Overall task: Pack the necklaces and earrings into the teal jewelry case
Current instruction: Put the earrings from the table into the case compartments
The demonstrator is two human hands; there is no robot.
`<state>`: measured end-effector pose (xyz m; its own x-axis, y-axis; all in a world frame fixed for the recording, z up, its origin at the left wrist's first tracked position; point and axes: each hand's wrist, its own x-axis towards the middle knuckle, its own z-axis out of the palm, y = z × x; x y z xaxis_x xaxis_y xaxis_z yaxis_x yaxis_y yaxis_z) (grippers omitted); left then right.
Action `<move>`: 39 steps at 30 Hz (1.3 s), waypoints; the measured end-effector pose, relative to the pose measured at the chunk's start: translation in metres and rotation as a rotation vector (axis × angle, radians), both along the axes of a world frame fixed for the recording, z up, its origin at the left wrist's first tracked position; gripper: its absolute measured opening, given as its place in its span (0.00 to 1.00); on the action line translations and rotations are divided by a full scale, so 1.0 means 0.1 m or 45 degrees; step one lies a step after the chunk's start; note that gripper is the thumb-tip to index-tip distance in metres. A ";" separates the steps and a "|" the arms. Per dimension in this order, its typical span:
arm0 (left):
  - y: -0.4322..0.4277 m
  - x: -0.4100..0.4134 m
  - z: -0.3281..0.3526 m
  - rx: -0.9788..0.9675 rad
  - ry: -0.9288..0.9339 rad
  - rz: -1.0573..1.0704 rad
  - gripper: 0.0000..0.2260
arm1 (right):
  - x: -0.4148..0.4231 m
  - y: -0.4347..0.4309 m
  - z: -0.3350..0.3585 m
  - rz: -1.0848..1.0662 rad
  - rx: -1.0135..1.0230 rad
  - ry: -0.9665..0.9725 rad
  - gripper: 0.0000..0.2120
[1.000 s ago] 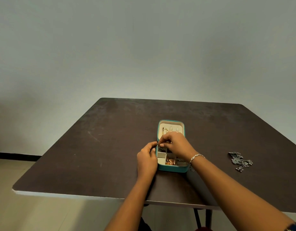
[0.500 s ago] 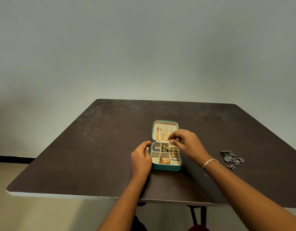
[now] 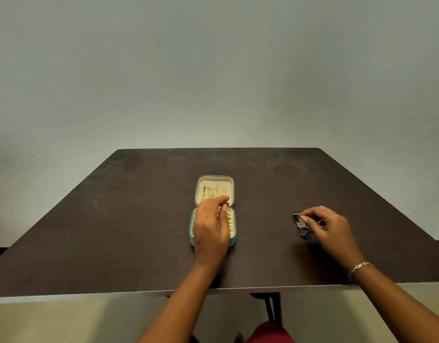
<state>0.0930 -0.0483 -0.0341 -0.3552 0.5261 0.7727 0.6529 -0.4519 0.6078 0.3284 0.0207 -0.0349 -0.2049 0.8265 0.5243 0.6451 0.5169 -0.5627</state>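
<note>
Right hand [image 3: 334, 230] pinched the dark silver jewellery [image 3: 301, 224], left hand [image 3: 209, 227] slack over the open teal jewelry case [image 3: 214, 177]; it needed lifting whole.

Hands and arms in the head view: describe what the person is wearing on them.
Both arms are bare up to the frame's edge, with no sleeves and no gloves. The left hand and its wrist show nothing worn. The right hand has a silver chain-link bracelet at its wrist.

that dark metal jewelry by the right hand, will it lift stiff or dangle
Probably dangles: the dark jewelry looks like linked pieces in a loose heap. Likely light, since the right hand pinches it with fingertips.
</note>
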 end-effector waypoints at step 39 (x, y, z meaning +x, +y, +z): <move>0.87 1.06 -0.25 -0.720 -0.165 -0.437 0.07 | 0.33 0.15 -0.26 -0.234 0.078 -0.253 0.11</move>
